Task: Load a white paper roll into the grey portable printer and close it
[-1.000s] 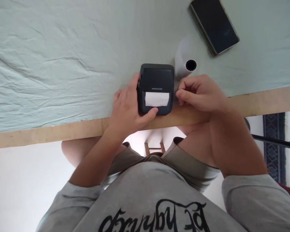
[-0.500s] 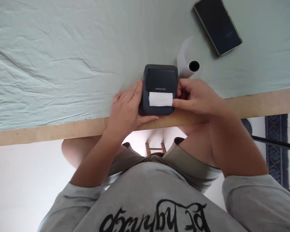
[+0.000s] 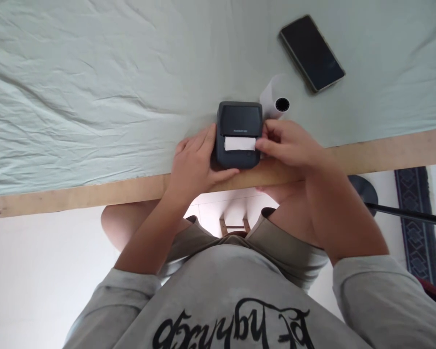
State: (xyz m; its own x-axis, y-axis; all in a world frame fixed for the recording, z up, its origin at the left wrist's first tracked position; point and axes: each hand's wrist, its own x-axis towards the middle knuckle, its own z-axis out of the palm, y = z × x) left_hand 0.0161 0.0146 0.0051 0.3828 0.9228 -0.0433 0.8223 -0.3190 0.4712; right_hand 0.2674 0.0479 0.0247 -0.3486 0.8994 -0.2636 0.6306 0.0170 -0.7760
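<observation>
A small dark mini printer (image 3: 239,119) sits at the table's front edge. A short strip of white paper (image 3: 240,144) sticks out of its slot. My left hand (image 3: 194,162) steadies the printer, fingers along its left side and thumb across its front edge. At the right side, the thumb and bent fingers of my right hand (image 3: 285,143) are closed on the right end of the paper strip. Just behind that hand, a white paper roll (image 3: 271,103) with a black core lies on the cloth, its loose end curling up.
A dark-screened phone (image 3: 312,53) lies farther back on the right. Pale green wrinkled cloth (image 3: 112,97) covers the table up to a bare wooden edge (image 3: 83,191). My legs are under the table; a black stand (image 3: 407,211) is on the floor at right.
The paper strip at the slot looks shorter from front to back. My right thumb has shifted slightly up along its end. The view has moved a little; my left hand keeps its hold.
</observation>
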